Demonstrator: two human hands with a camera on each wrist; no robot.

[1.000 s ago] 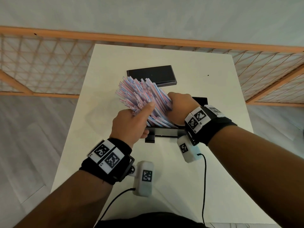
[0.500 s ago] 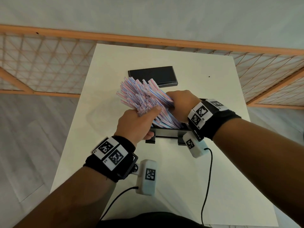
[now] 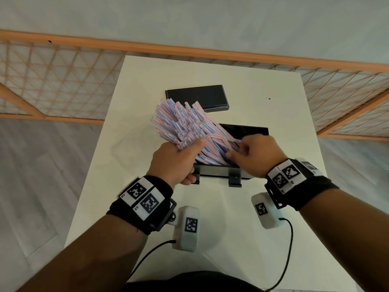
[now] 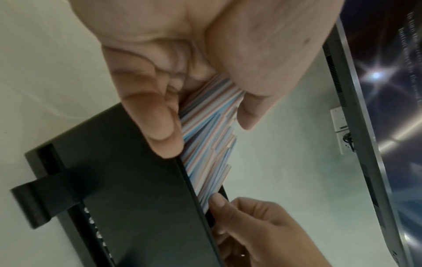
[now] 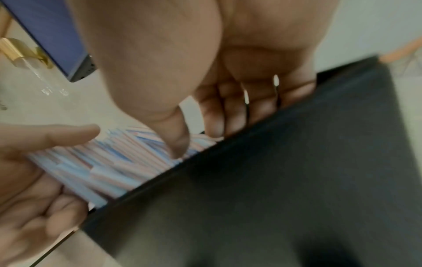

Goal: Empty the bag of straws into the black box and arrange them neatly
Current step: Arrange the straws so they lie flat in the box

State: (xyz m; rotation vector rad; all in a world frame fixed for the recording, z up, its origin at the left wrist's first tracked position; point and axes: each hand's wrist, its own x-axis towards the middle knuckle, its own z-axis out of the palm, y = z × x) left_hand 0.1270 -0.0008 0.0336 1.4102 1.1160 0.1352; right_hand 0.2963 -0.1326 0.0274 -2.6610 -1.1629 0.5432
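Left hand: the left hand [image 3: 175, 161] has its grip wrapped round a thick bundle of straws [image 3: 185, 125], thumb laid along the top of it and fingers curled underneath, as the left wrist view also shows
Straws: pink, blue and white striped; their lower ends sit inside the black box [image 3: 219, 171] at its left part, while the upper ends fan out up and to the left, leaning over the box's left end above the tabletop [image 3: 263, 85]
Right hand: the right hand [image 3: 254, 154] is over the right part of the box, its thumb and fingertips pinching one or two loose straws that stick out sideways from the bundle; the right wrist view is blurred, so how many it holds cannot be told
Black box: open, lying crosswise on the white tabletop just in front of the person, with two small black tabs on its near wall
Lid: a flat black lid [image 3: 196, 98] lies further back on the tabletop, apart from the box, with the tips of the straws reaching towards its near edge
Surroundings: an orange-framed mesh fence [image 3: 63, 81] stands behind the tabletop
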